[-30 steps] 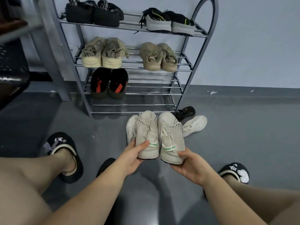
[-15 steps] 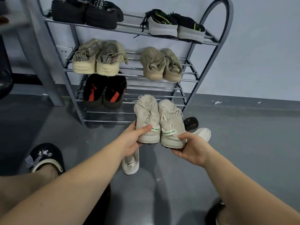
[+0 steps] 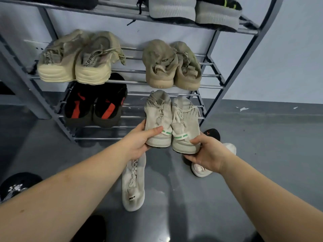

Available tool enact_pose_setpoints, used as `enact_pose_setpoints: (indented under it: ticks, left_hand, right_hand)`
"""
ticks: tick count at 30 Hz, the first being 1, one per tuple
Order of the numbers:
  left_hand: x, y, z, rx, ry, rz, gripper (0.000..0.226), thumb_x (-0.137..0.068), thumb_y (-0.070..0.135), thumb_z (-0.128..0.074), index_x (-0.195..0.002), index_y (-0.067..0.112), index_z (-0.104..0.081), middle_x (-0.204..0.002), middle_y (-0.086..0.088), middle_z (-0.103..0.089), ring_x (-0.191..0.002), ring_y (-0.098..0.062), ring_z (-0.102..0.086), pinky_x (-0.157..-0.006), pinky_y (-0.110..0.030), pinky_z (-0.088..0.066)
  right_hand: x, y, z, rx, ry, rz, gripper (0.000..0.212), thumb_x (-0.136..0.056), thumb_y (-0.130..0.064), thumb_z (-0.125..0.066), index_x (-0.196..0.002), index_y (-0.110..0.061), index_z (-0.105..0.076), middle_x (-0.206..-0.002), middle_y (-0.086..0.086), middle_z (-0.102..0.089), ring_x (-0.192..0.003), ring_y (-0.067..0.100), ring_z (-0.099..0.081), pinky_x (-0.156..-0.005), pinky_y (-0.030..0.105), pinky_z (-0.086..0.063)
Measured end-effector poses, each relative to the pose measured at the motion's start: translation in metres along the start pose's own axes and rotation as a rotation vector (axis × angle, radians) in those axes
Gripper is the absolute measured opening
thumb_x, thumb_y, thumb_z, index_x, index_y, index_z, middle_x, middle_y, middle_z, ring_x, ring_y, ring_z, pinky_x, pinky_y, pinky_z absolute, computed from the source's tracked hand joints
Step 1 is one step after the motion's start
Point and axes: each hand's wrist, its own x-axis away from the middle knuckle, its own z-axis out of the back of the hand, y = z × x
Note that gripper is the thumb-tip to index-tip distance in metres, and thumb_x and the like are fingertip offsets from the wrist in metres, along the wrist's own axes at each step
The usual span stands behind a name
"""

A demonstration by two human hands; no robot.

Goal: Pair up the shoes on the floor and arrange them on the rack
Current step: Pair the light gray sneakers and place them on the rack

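My left hand (image 3: 139, 142) grips the heel of a white knit sneaker (image 3: 158, 117) with a green heel tab. Beside it, my right hand (image 3: 208, 152) grips the heel of its matching sneaker (image 3: 185, 123). Both shoes point toes first at the right side of the grey metal rack (image 3: 232, 55), level with its third shelf, next to a black and red pair (image 3: 94, 105). On the floor below lie a white sneaker (image 3: 133, 182), another white shoe (image 3: 230, 148) partly hidden behind my right hand, and a black shoe (image 3: 212, 134).
The second shelf carries a cream pair (image 3: 75, 60) and a tan pair (image 3: 171, 65). A grey and black pair (image 3: 194, 11) sits on the top shelf. My black slipper (image 3: 15, 186) shows at the lower left. The wall stands behind the rack.
Both hands have lifted the white pair off the floor and carried it forward to the rack's third shelf. The view has moved closer to the rack.
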Motion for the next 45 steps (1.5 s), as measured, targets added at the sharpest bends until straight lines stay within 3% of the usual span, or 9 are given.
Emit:
enact_pose_setpoints:
  ticks: [4, 9, 12, 18, 25, 30, 37, 41, 45]
  left_hand:
    - [-0.024, -0.006, 0.004, 0.025, 0.05, 0.019, 0.067, -0.078, 0.007, -0.067, -0.139, 0.021, -0.043, -0.125, -0.006, -0.063, -0.11, -0.022, -0.062, -0.091, -0.036, -0.051]
    - [-0.038, -0.019, 0.004, 0.044, 0.192, -0.006, 0.073, -0.079, -0.002, -0.067, -0.139, 0.019, -0.031, -0.11, -0.006, -0.064, -0.093, -0.018, -0.065, -0.078, -0.032, -0.054]
    - [-0.04, -0.026, 0.005, 0.046, 0.19, -0.019, 0.082, -0.077, -0.007, -0.066, -0.141, 0.016, -0.022, -0.125, -0.01, -0.057, -0.095, -0.015, -0.064, -0.07, -0.026, -0.055]
    - [-0.045, -0.028, 0.015, -0.355, 0.183, -0.058, 0.118, -0.037, 0.026, -0.089, -0.139, 0.025, -0.029, -0.136, 0.001, -0.047, -0.117, -0.016, -0.056, -0.104, -0.038, -0.044]
    - [-0.061, -0.014, 0.015, -0.719, 0.424, -0.23, 0.087, -0.054, 0.035, -0.089, -0.132, 0.022, -0.051, -0.119, 0.004, -0.049, -0.114, -0.015, -0.053, -0.103, -0.035, -0.043]
    - [-0.078, -0.01, 0.005, -0.666, 0.597, -0.266, 0.065, -0.058, 0.042, -0.085, -0.112, 0.03, -0.051, -0.107, 0.012, -0.059, -0.115, -0.018, -0.052, -0.1, -0.04, -0.044]
    - [-0.095, -0.014, -0.012, -0.838, 0.767, -0.285, 0.07, -0.066, 0.052, -0.077, -0.126, 0.028, -0.052, -0.123, 0.007, -0.061, -0.123, -0.02, -0.04, -0.103, -0.035, -0.032]
    - [-0.099, -0.019, -0.017, -0.806, 0.791, -0.291, 0.069, -0.066, 0.052, -0.077, -0.126, 0.027, -0.052, -0.125, 0.007, -0.059, -0.124, -0.02, -0.04, -0.104, -0.035, -0.03]
    - [-0.099, -0.019, -0.016, -0.826, 0.779, -0.281, 0.069, -0.066, 0.054, -0.076, -0.125, 0.028, -0.052, -0.123, 0.009, -0.06, -0.123, -0.019, -0.041, -0.103, -0.035, -0.029]
  right_hand:
    - [-0.023, -0.004, 0.008, 0.065, 0.008, 0.049, 0.057, -0.086, 0.008, -0.039, -0.131, -0.025, -0.051, -0.117, 0.004, -0.063, -0.09, 0.02, -0.062, -0.059, 0.028, -0.054]
    - [-0.053, 0.014, 0.014, 0.022, 0.173, 0.159, 0.059, -0.085, 0.012, -0.05, -0.136, -0.018, -0.048, -0.126, 0.013, -0.062, -0.094, 0.024, -0.064, -0.086, 0.043, -0.053]
    - [-0.062, 0.018, 0.015, -0.071, 0.256, 0.181, 0.069, -0.083, 0.011, -0.057, -0.143, -0.018, -0.038, -0.127, 0.016, -0.058, -0.093, 0.026, -0.064, -0.07, 0.038, -0.054]
    - [-0.068, 0.012, 0.022, -0.094, 0.166, 0.153, 0.051, -0.087, 0.005, -0.058, -0.133, -0.015, -0.049, -0.115, 0.012, -0.066, -0.092, 0.025, -0.067, -0.069, 0.034, -0.06]
    - [-0.083, 0.002, 0.013, 0.06, 0.15, 0.315, 0.037, -0.084, 0.004, -0.064, -0.114, -0.016, -0.061, -0.114, 0.013, -0.068, -0.104, 0.031, -0.066, -0.084, 0.037, -0.057]
    - [-0.106, -0.006, -0.001, 0.158, 0.472, 0.421, 0.051, -0.075, -0.016, -0.079, -0.117, -0.017, -0.049, -0.115, 0.001, -0.06, -0.103, 0.018, -0.063, -0.09, 0.036, -0.054]
    - [-0.123, -0.013, 0.008, 0.463, 0.645, 0.463, 0.058, -0.078, -0.044, -0.073, -0.127, -0.017, -0.055, -0.114, -0.004, -0.058, -0.1, 0.015, -0.059, -0.089, 0.029, -0.047]
    - [-0.132, -0.015, 0.01, 0.455, 0.662, 0.486, 0.047, -0.081, -0.04, -0.071, -0.119, -0.013, -0.062, -0.085, -0.013, -0.059, -0.077, 0.008, -0.059, -0.08, 0.028, -0.05]
    - [-0.135, -0.019, 0.007, 0.489, 0.725, 0.451, 0.051, -0.081, -0.045, -0.069, -0.122, -0.016, -0.059, -0.098, -0.008, -0.063, -0.087, 0.012, -0.06, -0.082, 0.031, -0.051]
